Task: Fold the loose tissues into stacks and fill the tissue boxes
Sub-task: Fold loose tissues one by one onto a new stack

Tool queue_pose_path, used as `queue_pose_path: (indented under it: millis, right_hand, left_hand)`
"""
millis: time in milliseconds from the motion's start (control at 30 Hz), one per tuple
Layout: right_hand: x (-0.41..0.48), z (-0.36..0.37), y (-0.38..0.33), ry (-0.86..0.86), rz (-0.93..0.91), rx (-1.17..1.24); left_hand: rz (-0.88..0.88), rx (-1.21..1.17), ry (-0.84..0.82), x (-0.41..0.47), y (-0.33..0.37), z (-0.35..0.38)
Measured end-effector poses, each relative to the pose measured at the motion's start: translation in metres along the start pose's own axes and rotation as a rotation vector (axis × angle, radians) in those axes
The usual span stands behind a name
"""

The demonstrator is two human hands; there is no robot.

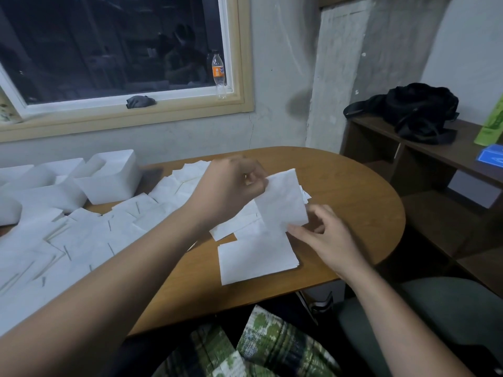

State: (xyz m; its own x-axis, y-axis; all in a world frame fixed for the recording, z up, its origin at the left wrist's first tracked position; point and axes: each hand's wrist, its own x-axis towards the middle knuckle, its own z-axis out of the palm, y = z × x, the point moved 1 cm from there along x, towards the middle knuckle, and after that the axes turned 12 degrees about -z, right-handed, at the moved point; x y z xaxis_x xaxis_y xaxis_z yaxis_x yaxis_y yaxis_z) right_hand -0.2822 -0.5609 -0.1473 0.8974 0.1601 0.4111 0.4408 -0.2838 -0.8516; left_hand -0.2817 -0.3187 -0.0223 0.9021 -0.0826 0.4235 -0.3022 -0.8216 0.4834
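Note:
A white tissue (pixel 283 201) is held up above the wooden table (pixel 351 197). My left hand (pixel 231 191) pinches its top left corner. My right hand (pixel 324 235) pinches its lower edge with thumb and fingers. Just below lies a neat stack of folded tissues (pixel 257 258) near the table's front edge. Many loose white tissues (pixel 81 240) cover the left half of the table. Open white tissue boxes (pixel 109 178) stand at the back left.
A window with a plastic bottle (pixel 219 73) and a grey cloth (pixel 140 101) on its sill is behind the table. A dark shelf (pixel 435 151) at the right carries a black bag (pixel 419 112), a green box and a blue box.

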Motion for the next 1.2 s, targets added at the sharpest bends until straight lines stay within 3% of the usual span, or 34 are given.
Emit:
queue_pose_path:
  millis: [333, 900, 1200]
  right_hand:
    - [-0.005, -0.005, -0.011, -0.028, 0.005, 0.325]
    - [-0.004, 0.011, -0.005, -0.171, -0.018, -0.048]
    - [-0.008, 0.012, -0.007, -0.191, -0.037, -0.170]
  left_hand:
    - [-0.318, -0.201, -0.122, -0.048, -0.024, -0.004]
    - [-0.629, -0.186, -0.447, -0.117, -0.069, 0.009]
    - [-0.590, 0.034, -0.479, -0.105, -0.076, 0.013]
